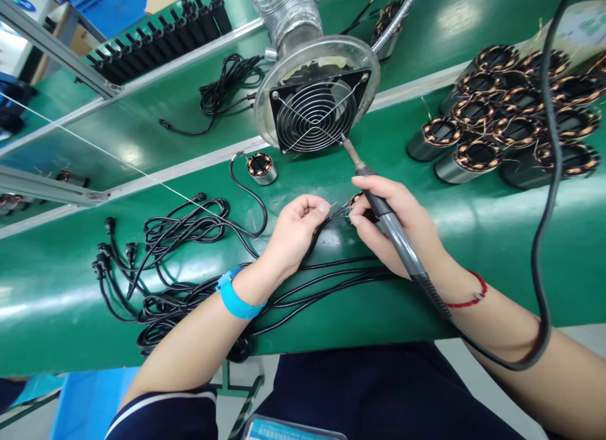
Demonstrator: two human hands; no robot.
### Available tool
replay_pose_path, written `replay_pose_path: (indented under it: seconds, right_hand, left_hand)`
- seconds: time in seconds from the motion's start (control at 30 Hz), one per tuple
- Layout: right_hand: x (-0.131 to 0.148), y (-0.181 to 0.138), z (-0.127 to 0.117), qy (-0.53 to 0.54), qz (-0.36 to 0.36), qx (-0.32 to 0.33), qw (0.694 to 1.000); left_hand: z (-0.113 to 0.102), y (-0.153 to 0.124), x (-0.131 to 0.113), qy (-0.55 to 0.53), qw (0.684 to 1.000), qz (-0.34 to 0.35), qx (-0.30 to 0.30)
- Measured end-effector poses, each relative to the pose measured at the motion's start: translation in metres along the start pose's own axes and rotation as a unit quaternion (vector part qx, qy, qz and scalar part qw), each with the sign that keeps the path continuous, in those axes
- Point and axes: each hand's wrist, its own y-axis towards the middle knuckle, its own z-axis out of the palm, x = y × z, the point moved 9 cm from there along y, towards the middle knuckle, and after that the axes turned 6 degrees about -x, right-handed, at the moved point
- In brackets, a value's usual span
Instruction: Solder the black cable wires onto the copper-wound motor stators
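My left hand is closed in a pinch on the bared end of a black cable, with a blue wrist strap behind it. My right hand is closed too. It carries a soldering iron between the fingers, tip pointing up toward the fan, and also grips a small copper-wound motor stator, mostly hidden by the fingers. The two hands meet over the green bench, the cable's thin wires reaching across to the stator.
A fume-extraction fan on a silver duct stands just behind the hands. Several stators are stacked at right, one stator sits alone. Coiled black power cables lie at left. The iron's thick cord loops over my right arm.
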Motion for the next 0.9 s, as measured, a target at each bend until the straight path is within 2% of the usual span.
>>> replay_pose_path:
  seconds: [0.1,0.23,0.37,0.5,0.57,0.63,0.73,0.9]
  right_hand:
    - [-0.002,0.0,0.0,0.008,-0.001,0.002,1.0]
    - [-0.004,0.0,0.0,0.016,0.003,0.006,1.0]
    - [-0.003,0.001,-0.001,0.024,0.002,0.004,1.0]
    - [0.0,0.004,-0.003,0.046,-0.006,-0.006,0.999]
    - [-0.001,0.004,-0.003,0.061,0.002,-0.011,0.998]
    - [-0.004,0.003,-0.003,0.076,0.014,-0.008,0.997]
    - [-0.009,0.001,-0.001,0.086,0.033,0.014,0.996]
    - [-0.01,0.0,0.001,0.018,0.03,0.03,0.999]
  left_hand:
    - [0.0,-0.003,-0.017,0.05,0.993,0.104,0.012]
    - [0.013,-0.017,-0.035,0.196,0.945,0.254,0.067]
    - [0.019,-0.025,-0.041,0.273,0.898,0.335,0.078]
    - [0.021,-0.031,-0.047,0.287,0.868,0.397,0.087]
    - [0.023,-0.031,-0.045,0.284,0.869,0.392,0.1]
    - [0.022,-0.026,-0.039,0.279,0.888,0.349,0.107]
    - [0.018,-0.019,-0.031,0.273,0.916,0.28,0.084]
    - [0.013,-0.015,-0.034,0.278,0.924,0.26,0.044]
